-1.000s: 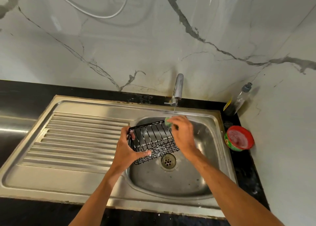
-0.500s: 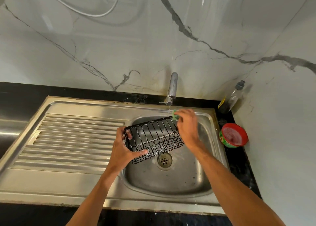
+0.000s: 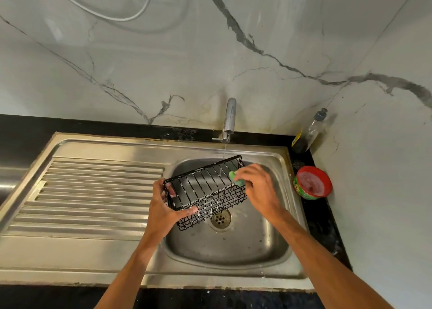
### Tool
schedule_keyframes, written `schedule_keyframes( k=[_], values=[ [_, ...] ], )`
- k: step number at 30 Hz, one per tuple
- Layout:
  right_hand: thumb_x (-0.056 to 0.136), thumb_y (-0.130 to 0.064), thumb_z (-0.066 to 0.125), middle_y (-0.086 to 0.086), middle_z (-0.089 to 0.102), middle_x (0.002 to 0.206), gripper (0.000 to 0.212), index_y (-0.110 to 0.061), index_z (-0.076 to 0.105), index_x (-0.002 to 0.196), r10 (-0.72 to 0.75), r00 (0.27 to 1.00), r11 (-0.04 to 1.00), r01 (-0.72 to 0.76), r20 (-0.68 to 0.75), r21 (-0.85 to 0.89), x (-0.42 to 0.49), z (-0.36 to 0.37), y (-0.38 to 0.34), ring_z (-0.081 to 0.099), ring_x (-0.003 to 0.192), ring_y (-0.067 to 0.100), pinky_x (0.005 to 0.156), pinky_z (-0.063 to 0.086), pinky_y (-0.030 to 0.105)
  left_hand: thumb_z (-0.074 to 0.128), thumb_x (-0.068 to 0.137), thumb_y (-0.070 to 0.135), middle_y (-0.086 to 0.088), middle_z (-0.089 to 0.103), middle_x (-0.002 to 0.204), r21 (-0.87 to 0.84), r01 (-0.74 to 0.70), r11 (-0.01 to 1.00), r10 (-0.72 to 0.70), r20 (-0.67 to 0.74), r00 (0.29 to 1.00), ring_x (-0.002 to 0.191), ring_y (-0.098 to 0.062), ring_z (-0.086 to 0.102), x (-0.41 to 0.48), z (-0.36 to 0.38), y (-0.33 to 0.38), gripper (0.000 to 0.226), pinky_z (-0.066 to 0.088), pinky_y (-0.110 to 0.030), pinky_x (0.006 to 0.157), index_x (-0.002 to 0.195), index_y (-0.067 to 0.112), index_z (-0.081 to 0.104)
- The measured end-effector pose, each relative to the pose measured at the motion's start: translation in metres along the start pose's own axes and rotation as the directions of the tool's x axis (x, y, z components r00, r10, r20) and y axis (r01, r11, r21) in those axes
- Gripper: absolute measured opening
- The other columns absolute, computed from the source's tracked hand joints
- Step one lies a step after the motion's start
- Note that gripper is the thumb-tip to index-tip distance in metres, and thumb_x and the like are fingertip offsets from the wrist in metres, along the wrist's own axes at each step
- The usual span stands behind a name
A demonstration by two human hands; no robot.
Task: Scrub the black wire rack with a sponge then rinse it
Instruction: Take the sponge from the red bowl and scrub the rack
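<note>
The steel sink (image 3: 233, 265) fills the lower half of the view, with its ribbed draining board (image 3: 93, 191) to the left of the basin. Over the basin the black wire rack (image 3: 205, 191) is held in the air, tilted, its far corner raised toward the tap (image 3: 230, 118) and its near corner low, just above the drain (image 3: 220, 218). A thin stream of water falls from the tap onto the far part of the rack. White foam sits on the lower wires.

The left hand (image 3: 163, 209) grips the left end of the rack; the fingers are curled around the side wires and the thumb lies along the front edge. The right hand (image 3: 259, 189) is at the right end of the rack, the fingers closed narrowly on a green sponge (image 3: 236, 177), which touches the rack's upper right rim.

To the right of the sink, on the black counter (image 3: 325, 227), stands a red and green soap tub (image 3: 312, 183), and behind it, in the corner, a clear bottle (image 3: 311, 131).
</note>
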State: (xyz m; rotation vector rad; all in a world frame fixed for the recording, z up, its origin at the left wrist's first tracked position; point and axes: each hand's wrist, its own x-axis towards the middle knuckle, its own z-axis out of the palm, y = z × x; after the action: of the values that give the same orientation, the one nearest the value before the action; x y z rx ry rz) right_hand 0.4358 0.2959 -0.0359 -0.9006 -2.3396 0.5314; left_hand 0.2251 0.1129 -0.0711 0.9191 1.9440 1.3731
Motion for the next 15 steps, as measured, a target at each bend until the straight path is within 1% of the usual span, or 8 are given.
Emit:
schedule_keyframes(
  k=[3,5,7,9,10,11,13,15],
  values=[
    [0.080,0.006,0.070,0.000,0.073,0.106,0.033,-0.017,0.075,0.104,0.192,0.970,0.981,-0.191,-0.150,0.022,0.011,-0.004,0.018,0.064,0.098,0.011,0.087,0.056,0.035,0.101,0.042,0.041,0.004,0.058,0.116,-0.004,0.013,1.000,-0.014,-0.024,1.000,0.107,-0.007,0.061,0.000,0.002,-0.003,0.105,0.048,-0.017,0.089,0.126,0.029,0.039],
    [0.080,0.009,0.067,0.000,0.072,0.109,0.038,-0.017,0.074,0.107,0.183,0.968,0.983,-0.182,-0.173,0.024,0.008,0.004,-0.003,0.060,0.101,0.008,0.093,0.053,0.026,0.102,0.042,0.043,0.001,0.059,0.110,-0.027,0.025,0.999,-0.026,-0.037,0.999,0.103,-0.013,0.063,0.000,0.005,-0.003,0.108,0.052,-0.028,0.091,0.128,0.025,0.039],
    [0.077,0.014,0.065,0.001,0.070,0.111,0.041,-0.013,0.074,0.107,0.040,0.993,0.999,-0.039,-0.115,0.003,-0.005,0.016,-0.031,0.058,0.104,0.010,0.094,0.046,0.013,0.102,0.042,0.040,-0.001,0.059,0.109,-0.057,0.036,0.998,-0.039,-0.046,0.998,0.100,-0.015,0.063,-0.001,0.007,-0.001,0.110,0.054,-0.036,0.092,0.131,0.023,0.039],
    [0.075,0.015,0.068,0.001,0.069,0.113,0.043,-0.012,0.075,0.107,-0.071,0.996,0.997,0.071,-0.052,-0.020,-0.015,0.019,-0.036,0.058,0.105,0.012,0.091,0.046,0.011,0.102,0.043,0.036,-0.002,0.060,0.110,-0.083,0.046,0.995,-0.051,-0.061,0.997,0.100,-0.018,0.064,-0.003,0.008,-0.002,0.107,0.055,-0.041,0.093,0.129,0.022,0.040],
    [0.073,0.015,0.069,0.000,0.070,0.113,0.044,-0.013,0.075,0.107,-0.077,0.995,0.996,0.074,-0.070,-0.041,-0.016,0.017,-0.027,0.058,0.104,0.011,0.091,0.046,0.010,0.103,0.043,0.037,-0.002,0.060,0.112,-0.101,0.061,0.993,-0.067,-0.058,0.996,0.102,-0.020,0.064,-0.006,0.008,-0.003,0.106,0.055,-0.043,0.094,0.128,0.024,0.040],
    [0.073,0.014,0.070,-0.001,0.070,0.111,0.044,-0.014,0.074,0.107,-0.034,0.992,0.998,0.028,-0.120,-0.051,-0.013,0.011,-0.016,0.058,0.102,0.010,0.092,0.046,0.010,0.103,0.042,0.040,-0.002,0.061,0.114,-0.123,0.076,0.989,-0.083,-0.053,0.995,0.104,-0.021,0.064,-0.008,0.008,-0.004,0.107,0.054,-0.045,0.096,0.127,0.028,0.040],
    [0.076,0.012,0.070,0.000,0.071,0.107,0.040,-0.014,0.074,0.106,0.140,0.963,0.990,-0.144,-0.231,0.000,-0.006,0.001,-0.003,0.060,0.099,0.009,0.091,0.052,0.021,0.102,0.039,0.048,-0.002,0.060,0.117,-0.180,0.118,0.977,-0.130,-0.055,0.990,0.109,-0.025,0.064,-0.013,0.009,-0.007,0.107,0.051,-0.049,0.101,0.125,0.038,0.040],
    [0.077,0.010,0.072,0.001,0.073,0.106,0.036,-0.013,0.075,0.104,0.195,0.959,0.981,-0.186,-0.206,0.064,-0.007,0.003,-0.004,0.062,0.097,0.009,0.086,0.055,0.026,0.101,0.036,0.052,-0.003,0.059,0.123,-0.255,0.166,0.953,-0.186,-0.059,0.981,0.116,-0.027,0.061,-0.018,0.011,-0.007,0.109,0.046,-0.052,0.106,0.126,0.040,0.040]
  ],
)
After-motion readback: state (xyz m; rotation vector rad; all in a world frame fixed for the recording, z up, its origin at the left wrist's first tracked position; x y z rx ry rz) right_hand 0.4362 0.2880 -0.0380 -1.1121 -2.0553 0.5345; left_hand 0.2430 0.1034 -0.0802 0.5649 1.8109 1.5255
